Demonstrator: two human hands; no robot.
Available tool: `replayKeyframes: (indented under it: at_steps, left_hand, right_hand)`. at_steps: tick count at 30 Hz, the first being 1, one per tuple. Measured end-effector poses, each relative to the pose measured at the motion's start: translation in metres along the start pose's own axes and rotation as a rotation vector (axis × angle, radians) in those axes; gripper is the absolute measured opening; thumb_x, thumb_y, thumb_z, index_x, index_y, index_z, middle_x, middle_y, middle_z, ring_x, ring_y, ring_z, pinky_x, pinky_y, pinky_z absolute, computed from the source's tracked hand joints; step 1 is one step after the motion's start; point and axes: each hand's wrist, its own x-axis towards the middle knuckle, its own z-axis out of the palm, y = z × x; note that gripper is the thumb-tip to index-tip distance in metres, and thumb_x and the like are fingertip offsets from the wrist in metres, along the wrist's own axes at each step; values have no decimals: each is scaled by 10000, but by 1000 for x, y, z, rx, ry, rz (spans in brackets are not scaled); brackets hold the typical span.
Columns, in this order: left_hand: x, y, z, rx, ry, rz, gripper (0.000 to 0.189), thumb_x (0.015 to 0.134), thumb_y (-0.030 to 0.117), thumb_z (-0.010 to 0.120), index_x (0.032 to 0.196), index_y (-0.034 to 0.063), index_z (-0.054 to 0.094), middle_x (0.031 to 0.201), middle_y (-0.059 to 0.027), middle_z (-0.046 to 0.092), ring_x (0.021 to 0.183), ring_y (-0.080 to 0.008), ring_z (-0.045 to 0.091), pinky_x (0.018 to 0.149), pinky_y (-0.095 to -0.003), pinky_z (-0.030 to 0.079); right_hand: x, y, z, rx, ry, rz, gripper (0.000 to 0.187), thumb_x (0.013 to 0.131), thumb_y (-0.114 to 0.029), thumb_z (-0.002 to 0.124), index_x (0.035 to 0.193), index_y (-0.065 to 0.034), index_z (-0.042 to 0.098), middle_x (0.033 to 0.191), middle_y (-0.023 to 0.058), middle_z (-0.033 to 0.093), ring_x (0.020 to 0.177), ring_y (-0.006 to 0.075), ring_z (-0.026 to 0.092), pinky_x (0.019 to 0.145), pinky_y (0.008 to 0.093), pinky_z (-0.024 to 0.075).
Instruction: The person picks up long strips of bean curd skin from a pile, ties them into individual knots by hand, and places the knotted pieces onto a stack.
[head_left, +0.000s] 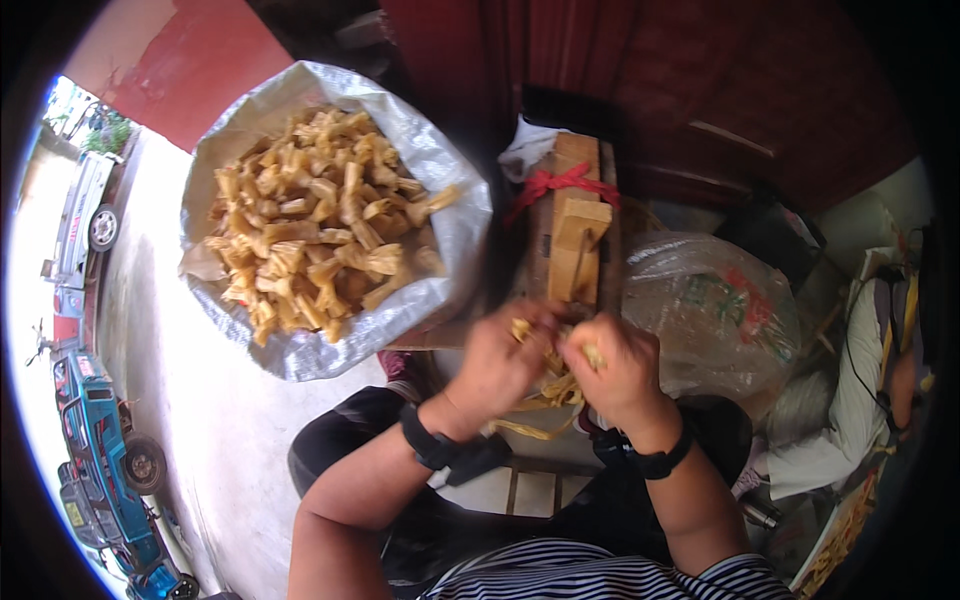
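Note:
My left hand (499, 364) and my right hand (615, 367) are close together at the near end of a narrow wooden bench (536, 277). The left one pinches a pale yellow-brown fibrous strip (520, 328), its fingertips blurred. In my right fist a yellowish piece (595, 355) shows between the fingers. More limp strips (562, 390) hang below and between the hands. Just beyond them, a wooden block (585, 217) stands on a plank (574, 169), bound to the bench with red cord (566, 180).
At left, an open white woven sack (450, 142) is heaped with folded yellow-brown pieces (322, 225). A clear plastic bag (705, 315) lies to the right. A white cloth (529, 146) sits behind the plank. Farther left are a blue vehicle (97, 435) and a white one (82, 217).

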Motion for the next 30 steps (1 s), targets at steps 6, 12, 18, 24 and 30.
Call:
replayKeyframes:
  at_steps: [6, 12, 18, 24, 30]
  left_hand:
    - [-46, -5, -14, 245, -904, 32, 238, 939, 263, 572, 956, 51, 678, 682, 1, 622, 596, -72, 543, 533, -249, 442]
    - [-38, 46, -32, 149, -605, 319, 199, 831, 216, 648, 962, 68, 670, 831, -100, 632, 710, -212, 603, 589, -306, 481]
    - [-24, 25, -34, 764, -279, 854, 122, 649, 127, 634, 763, 87, 616, 763, -59, 506, 637, -232, 550, 520, -333, 466]
    - [-37, 27, -29, 631, -29, 554, 286, 651, 20, 690, 935, 50, 672, 1075, -149, 620, 835, -313, 647, 709, -352, 539]
    - [-34, 26, -37, 694, -300, 256, 279, 692, -55, 638, 964, 4, 666, 1200, -138, 606, 929, -327, 645, 751, -355, 540]
  right_hand:
    - [7, -18, -26, 425, -180, -349, 122, 709, -67, 664, 725, -64, 543, 518, 44, 521, 420, 201, 518, 446, 299, 421]
    - [-3, -12, -28, 605, -489, 378, 185, 916, -140, 566, 937, 30, 637, 773, 57, 660, 710, 82, 602, 615, 236, 472]
    - [-39, 3, 5, 1908, -581, 1042, 229, 828, -3, 572, 1053, 29, 602, 932, 39, 622, 803, 90, 588, 655, 214, 473]
    - [-16, -26, 3, 1202, -137, 784, 148, 933, -115, 571, 1014, -2, 623, 816, 27, 652, 694, 111, 604, 621, 224, 480]
    - [-15, -27, 2, 413, -216, 246, 140, 882, -155, 638, 881, -15, 634, 686, 100, 629, 602, 212, 629, 536, 324, 473]
